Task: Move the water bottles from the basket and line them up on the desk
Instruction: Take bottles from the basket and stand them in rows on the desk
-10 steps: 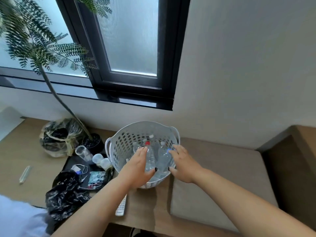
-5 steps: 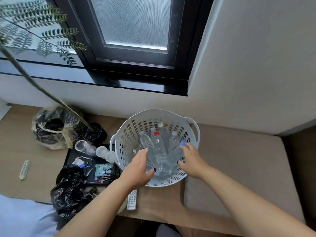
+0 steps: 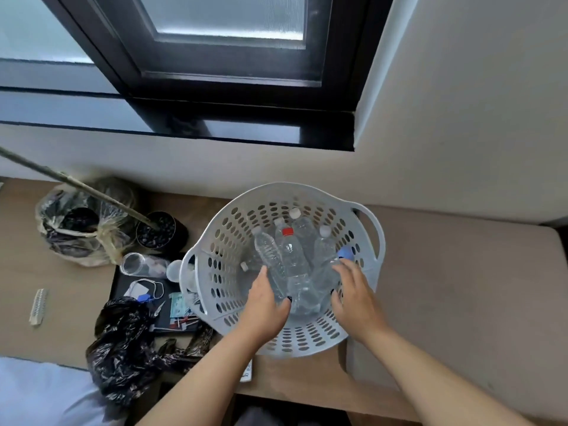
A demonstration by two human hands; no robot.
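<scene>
Head view, steeply down, close

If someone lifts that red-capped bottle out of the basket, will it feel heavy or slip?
The red-capped bottle looks clear and possibly empty, so probably light. Its thin ribbed plastic may dent under a squeeze. Round and lying among other bottles in the basket, it would likely roll if laid down sideways.

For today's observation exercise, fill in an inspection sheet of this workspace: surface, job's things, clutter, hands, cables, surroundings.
Surface: wooden desk; beige cushion at its right.
Job's things: clear water bottles piled in white basket; none lined up.
Clutter: black bag, dark tray, wrapped bundle, plant pot.
Hands: left hand and right hand reach into the basket; grip unclear.
Cables: nothing seen.
Surroundings: dark-framed window, pale wall.
</scene>
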